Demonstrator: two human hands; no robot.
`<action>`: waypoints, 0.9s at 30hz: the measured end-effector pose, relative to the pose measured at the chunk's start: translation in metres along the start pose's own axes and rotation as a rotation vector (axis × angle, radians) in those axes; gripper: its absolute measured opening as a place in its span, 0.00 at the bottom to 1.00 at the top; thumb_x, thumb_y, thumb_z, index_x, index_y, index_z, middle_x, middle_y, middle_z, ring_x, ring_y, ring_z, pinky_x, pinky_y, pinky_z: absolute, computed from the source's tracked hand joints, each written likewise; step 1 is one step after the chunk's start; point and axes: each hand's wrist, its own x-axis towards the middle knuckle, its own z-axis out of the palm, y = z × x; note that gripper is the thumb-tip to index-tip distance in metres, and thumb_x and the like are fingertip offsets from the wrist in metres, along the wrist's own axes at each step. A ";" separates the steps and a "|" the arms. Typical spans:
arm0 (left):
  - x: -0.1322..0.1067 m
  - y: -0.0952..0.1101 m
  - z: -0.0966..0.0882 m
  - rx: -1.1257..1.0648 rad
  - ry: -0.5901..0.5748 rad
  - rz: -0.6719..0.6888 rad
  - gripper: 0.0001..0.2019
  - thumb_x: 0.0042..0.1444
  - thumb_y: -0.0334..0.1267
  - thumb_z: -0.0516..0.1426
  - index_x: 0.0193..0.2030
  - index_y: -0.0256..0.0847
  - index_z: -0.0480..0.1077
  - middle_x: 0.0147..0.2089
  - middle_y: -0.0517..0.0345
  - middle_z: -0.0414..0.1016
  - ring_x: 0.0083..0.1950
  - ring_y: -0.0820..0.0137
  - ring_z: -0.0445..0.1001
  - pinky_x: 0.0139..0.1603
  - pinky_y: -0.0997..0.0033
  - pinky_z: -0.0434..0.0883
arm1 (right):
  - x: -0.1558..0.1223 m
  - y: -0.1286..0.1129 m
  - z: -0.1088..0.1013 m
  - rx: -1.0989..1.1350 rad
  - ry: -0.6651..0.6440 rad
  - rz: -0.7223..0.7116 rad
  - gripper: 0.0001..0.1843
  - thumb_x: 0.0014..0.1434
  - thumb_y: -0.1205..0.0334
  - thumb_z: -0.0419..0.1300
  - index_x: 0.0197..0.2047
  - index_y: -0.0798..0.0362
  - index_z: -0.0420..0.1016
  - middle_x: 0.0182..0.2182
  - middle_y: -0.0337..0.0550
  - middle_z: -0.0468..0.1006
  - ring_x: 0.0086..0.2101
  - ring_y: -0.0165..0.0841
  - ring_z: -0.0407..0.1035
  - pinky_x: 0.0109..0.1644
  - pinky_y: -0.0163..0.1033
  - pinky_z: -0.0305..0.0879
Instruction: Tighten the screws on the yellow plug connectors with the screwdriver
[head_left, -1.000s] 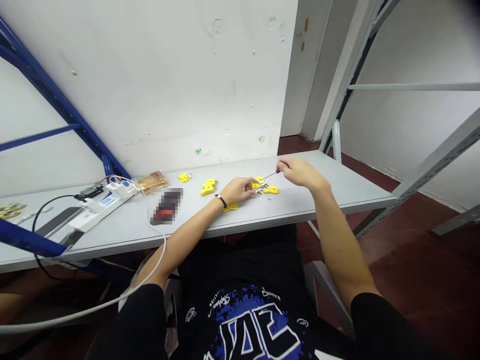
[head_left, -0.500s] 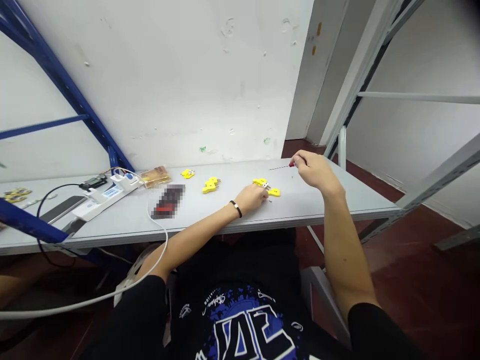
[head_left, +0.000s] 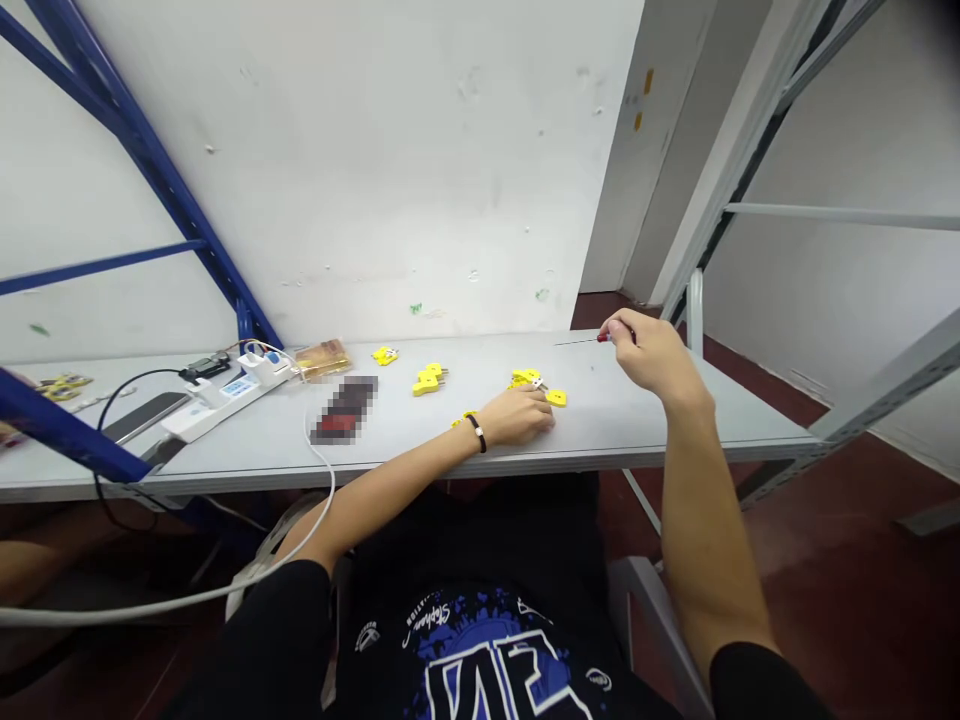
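Note:
My right hand (head_left: 652, 350) is closed around the red handle of a screwdriver (head_left: 577, 342), whose thin shaft points left above the table. My left hand (head_left: 519, 414) rests low on the table near its front edge, fingers bent together and pointing down. Whatever its fingertips touch or pinch is hidden. Just beyond it lie yellow plug parts (head_left: 525, 377) with a small white and metal piece, and a yellow cover piece (head_left: 556, 398) sits to their right. Another bit of yellow shows behind my left wrist.
Yellow two-pin plugs (head_left: 429, 379) lie left of my left hand, with more yellow pieces (head_left: 385, 355) farther back. A blurred dark and red item (head_left: 345, 410), a clear bag (head_left: 322, 358) and a white power strip (head_left: 225, 397) stand farther left. A white cable crosses my left arm.
My left hand has slid toward the front edge, over the spot where a small screw lay. My right hand still holds the screwdriver raised. The whole view has shifted slightly.

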 end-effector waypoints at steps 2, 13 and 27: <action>-0.003 -0.002 -0.006 0.059 0.003 0.011 0.10 0.68 0.38 0.55 0.43 0.41 0.79 0.51 0.45 0.80 0.60 0.56 0.72 0.59 0.54 0.66 | 0.000 0.001 0.000 -0.016 -0.001 -0.008 0.15 0.68 0.58 0.47 0.36 0.49 0.73 0.25 0.41 0.73 0.27 0.36 0.64 0.34 0.41 0.54; -0.150 -0.030 -0.111 0.055 0.361 -0.911 0.15 0.68 0.46 0.54 0.53 0.42 0.74 0.53 0.48 0.78 0.55 0.56 0.74 0.59 0.58 0.69 | -0.005 0.005 -0.007 -0.032 0.038 0.019 0.12 0.65 0.58 0.50 0.38 0.46 0.74 0.33 0.45 0.80 0.31 0.39 0.68 0.38 0.44 0.59; -0.227 -0.089 -0.073 -0.020 0.030 -1.420 0.33 0.47 0.49 0.67 0.59 0.42 0.66 0.46 0.44 0.80 0.49 0.47 0.75 0.49 0.53 0.68 | -0.005 0.026 -0.007 -0.101 0.087 0.044 0.08 0.59 0.52 0.52 0.33 0.35 0.72 0.29 0.50 0.77 0.27 0.44 0.65 0.34 0.51 0.57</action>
